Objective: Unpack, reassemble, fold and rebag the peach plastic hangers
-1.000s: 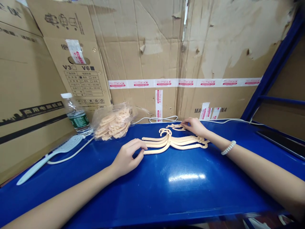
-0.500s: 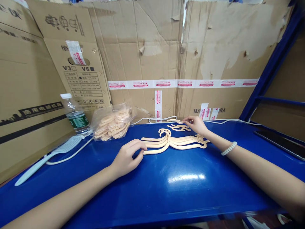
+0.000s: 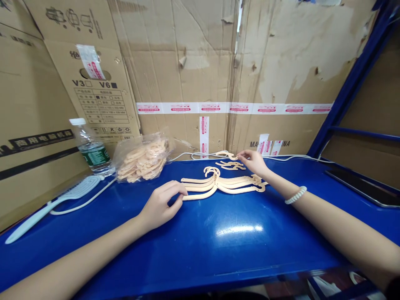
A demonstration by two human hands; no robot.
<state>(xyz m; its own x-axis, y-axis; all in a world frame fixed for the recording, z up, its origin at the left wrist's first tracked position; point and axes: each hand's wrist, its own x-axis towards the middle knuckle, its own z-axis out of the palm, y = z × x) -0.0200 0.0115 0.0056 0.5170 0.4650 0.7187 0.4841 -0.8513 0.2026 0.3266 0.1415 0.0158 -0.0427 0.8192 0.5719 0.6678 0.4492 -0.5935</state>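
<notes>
Several beige plastic hangers lie together on the blue table, their curved arms spread to both sides and their hooks at the centre. At their left end my left hand is closed, thumb and fingertips pinching the tip of the nearest hanger arm. My right hand reaches over the back of the table. Between its thumb and fingers it pinches the end of a thin curved beige hook piece. Several similar loose hook pieces lie just in front of that piece.
A clear bag of beige parts stands at the left, beside a water bottle. A pale hairbrush and white cable lie near them. Cardboard walls the back. A dark flat device lies at the right.
The whole view has shifted slightly. The hook piece in my right hand now sits a little higher and tilted, farther from the loose pieces. My left hand stays at the hanger's left end.
</notes>
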